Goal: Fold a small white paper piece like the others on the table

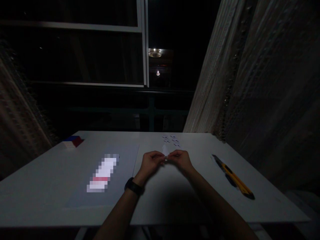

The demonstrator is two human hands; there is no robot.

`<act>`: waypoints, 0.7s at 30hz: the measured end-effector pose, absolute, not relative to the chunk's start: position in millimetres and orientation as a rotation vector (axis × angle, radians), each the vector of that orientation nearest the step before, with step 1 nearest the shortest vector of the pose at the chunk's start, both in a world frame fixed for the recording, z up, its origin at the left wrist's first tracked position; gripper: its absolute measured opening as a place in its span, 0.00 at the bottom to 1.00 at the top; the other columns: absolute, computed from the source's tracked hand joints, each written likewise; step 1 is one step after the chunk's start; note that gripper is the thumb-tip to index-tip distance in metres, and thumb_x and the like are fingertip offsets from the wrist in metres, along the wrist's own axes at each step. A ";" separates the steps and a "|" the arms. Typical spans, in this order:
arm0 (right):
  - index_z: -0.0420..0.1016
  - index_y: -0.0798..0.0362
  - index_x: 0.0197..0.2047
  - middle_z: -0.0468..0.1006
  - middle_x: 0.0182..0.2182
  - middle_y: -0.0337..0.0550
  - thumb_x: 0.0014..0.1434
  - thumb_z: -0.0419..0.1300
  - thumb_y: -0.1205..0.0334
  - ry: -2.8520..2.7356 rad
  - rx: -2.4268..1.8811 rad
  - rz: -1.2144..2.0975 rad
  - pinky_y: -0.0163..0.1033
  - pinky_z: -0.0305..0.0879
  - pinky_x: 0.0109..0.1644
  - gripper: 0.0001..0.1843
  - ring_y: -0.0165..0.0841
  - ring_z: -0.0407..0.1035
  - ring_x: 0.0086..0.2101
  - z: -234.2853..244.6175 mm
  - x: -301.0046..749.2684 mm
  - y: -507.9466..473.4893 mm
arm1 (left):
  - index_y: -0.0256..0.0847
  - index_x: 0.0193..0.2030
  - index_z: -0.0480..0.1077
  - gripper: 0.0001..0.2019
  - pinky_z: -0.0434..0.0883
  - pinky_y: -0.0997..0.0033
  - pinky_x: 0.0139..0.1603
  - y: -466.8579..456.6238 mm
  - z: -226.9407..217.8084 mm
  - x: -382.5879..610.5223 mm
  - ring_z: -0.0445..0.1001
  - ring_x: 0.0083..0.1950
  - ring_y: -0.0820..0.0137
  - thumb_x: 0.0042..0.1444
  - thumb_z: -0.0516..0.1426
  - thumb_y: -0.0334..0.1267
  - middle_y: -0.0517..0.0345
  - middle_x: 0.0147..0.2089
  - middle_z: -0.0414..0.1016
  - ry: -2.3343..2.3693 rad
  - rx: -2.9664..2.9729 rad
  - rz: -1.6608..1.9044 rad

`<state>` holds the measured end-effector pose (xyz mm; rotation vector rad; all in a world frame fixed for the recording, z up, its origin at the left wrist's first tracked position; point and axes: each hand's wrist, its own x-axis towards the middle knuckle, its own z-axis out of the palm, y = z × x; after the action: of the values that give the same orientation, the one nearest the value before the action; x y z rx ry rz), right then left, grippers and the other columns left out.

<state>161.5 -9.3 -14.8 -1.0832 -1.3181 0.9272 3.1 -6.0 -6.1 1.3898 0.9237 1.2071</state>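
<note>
Near the middle of the white table [175, 196], my left hand [151, 162] and my right hand [180, 160] meet, fingertips pinched together. Between them is a small pale piece of paper [165, 150], its upper part showing above the fingers. The rest of it is covered by my fingertips, and the dim light hides any fold. Just beyond lie several small paper pieces [171, 140] with dark printed marks. A dark watch [134, 186] is on my left wrist.
Left of my hands, a large sheet [75, 196] lies under a blurred-out bright item [102, 173]. A blue, red and white block [72, 141] sits at the far left corner. A yellow and black box cutter [233, 176] lies at right. Curtains [210, 83] hang beside the dark window.
</note>
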 end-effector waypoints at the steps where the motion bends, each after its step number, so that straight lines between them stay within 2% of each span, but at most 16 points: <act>1: 0.75 0.55 0.20 0.76 0.20 0.42 0.33 0.68 0.59 -1.316 -1.087 0.922 0.38 0.65 0.29 0.10 0.33 0.70 0.23 -14.5 161.3 -9.2 | 0.32 0.26 0.71 0.10 0.70 0.72 0.26 -6.1 -5.8 3.5 0.73 0.24 0.69 0.37 0.63 0.37 0.54 0.23 0.74 0.924 1.385 1.212; 8: 0.70 0.55 0.23 0.74 0.18 0.39 0.32 0.69 0.57 -1.261 -1.061 0.966 0.36 0.63 0.26 0.15 0.31 0.68 0.21 -17.6 159.2 -7.2 | 0.36 0.33 0.64 0.16 0.70 0.73 0.24 -7.8 -4.0 4.3 0.73 0.23 0.70 0.38 0.63 0.38 0.58 0.22 0.74 0.865 1.369 1.227; 13: 0.63 0.51 0.26 0.71 0.16 0.32 0.28 0.70 0.57 -1.180 -0.987 1.067 0.33 0.61 0.23 0.23 0.29 0.66 0.18 -18.9 158.6 -7.0 | 0.38 0.31 0.60 0.17 0.70 0.73 0.25 -8.5 -5.0 5.3 0.74 0.24 0.69 0.38 0.63 0.41 0.60 0.21 0.73 0.840 1.380 1.223; 17: 0.63 0.52 0.25 0.70 0.15 0.31 0.30 0.70 0.57 -1.190 -0.972 1.070 0.32 0.59 0.22 0.21 0.28 0.64 0.18 -21.3 160.6 -6.4 | 0.39 0.32 0.59 0.19 0.69 0.73 0.24 -9.8 -3.9 3.8 0.74 0.24 0.68 0.38 0.63 0.42 0.59 0.22 0.73 0.817 1.371 1.198; 21: 0.69 0.54 0.24 0.72 0.16 0.35 0.31 0.70 0.58 -1.246 -0.982 1.046 0.33 0.60 0.23 0.17 0.29 0.65 0.18 -20.1 161.7 -6.2 | 0.38 0.39 0.59 0.21 0.69 0.72 0.24 -9.6 0.4 -0.4 0.73 0.23 0.69 0.42 0.60 0.46 0.56 0.24 0.75 0.743 1.343 1.118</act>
<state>161.7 -6.2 -20.1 -0.9819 -1.2463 1.0464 -0.4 -9.6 0.4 1.3427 0.7425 1.1178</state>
